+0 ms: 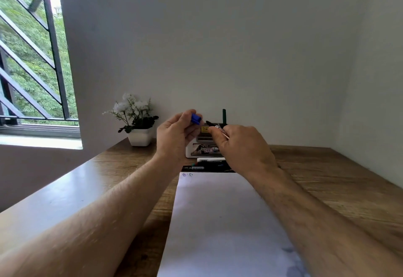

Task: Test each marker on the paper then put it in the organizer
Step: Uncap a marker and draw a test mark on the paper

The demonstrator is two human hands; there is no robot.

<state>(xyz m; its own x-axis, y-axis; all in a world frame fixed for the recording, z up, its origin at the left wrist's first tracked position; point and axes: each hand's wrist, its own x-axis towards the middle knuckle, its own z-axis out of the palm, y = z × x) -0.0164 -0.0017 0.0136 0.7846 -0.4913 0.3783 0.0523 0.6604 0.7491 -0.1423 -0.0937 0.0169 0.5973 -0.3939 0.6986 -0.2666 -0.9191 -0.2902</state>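
My left hand (177,135) is raised above the desk and pinches a blue marker cap (196,119). Just to its right, my right hand (238,146) grips the uncapped marker (216,126), its dark tip pointing left toward the cap with a small gap between them. Behind both hands stands the organizer (204,146), a white box with labels, and a dark green marker (224,116) sticks up from it. More markers (207,164) lie in a row in front of it. The white paper (218,222) lies below, with small scribbles at its top left corner.
A white pot of white flowers (137,124) stands at the back left of the wooden desk (327,178). A barred window fills the left side. White walls close off the back and the right of the desk.
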